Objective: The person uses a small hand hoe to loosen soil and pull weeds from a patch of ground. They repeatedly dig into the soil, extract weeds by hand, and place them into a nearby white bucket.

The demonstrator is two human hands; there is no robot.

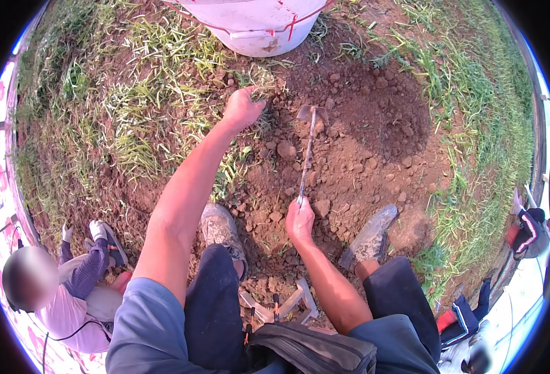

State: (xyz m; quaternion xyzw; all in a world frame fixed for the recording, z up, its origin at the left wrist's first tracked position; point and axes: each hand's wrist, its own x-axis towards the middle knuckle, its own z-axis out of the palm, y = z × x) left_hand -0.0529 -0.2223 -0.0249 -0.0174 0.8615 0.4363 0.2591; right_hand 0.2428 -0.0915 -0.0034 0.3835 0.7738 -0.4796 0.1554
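Observation:
My right hand (300, 219) grips the handle of a small hoe (308, 149); its flat metal blade rests at the loose brown soil (345, 173) ahead of me. To the left of the blade, my left hand (244, 108) reaches over the soil's edge with its fingers bent, beside wilted weeds (263, 79). Whether the fingers hold any of these stems, I cannot tell. Cut green stalks (135, 149) lie over the ground on the left.
A white plastic bucket (265, 28) with a wire handle stands ahead. My muddy shoes (221, 229) flank the dug soil. A person in gloves (69, 304) crouches at the left; other people (532, 233) are at the right rim. Green plants (480, 117) grow on the right.

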